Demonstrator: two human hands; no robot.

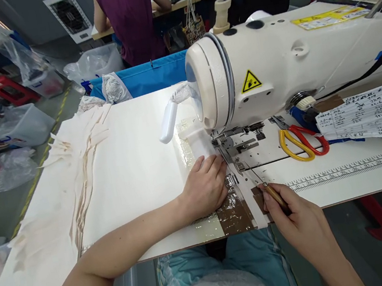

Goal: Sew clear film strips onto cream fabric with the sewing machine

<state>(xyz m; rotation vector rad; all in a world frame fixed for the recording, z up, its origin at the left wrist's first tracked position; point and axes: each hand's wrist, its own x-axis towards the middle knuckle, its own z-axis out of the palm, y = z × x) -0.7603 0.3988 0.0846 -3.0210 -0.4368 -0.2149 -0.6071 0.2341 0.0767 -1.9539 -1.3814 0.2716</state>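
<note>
Head view: left hand (207, 184) laid flat on strip (202, 147) by presser foot (228, 152), fingers (213, 168) extended, nothing gripped; awl (271, 193) pinched in right hand (302, 224). Strip guiding judged underway; fine alignment needed.

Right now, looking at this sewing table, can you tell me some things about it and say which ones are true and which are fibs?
1. The left hand rests flat on the white cloth beside the needle. True.
2. The right hand is holding the scissors. False: it grips a wooden-handled tool, and the scissors lie untouched on the machine bed.
3. There is a yellow warning sticker on the sewing machine. True.
4. The scissors have blue handles. False: one handle is red and the other is yellow.
</note>
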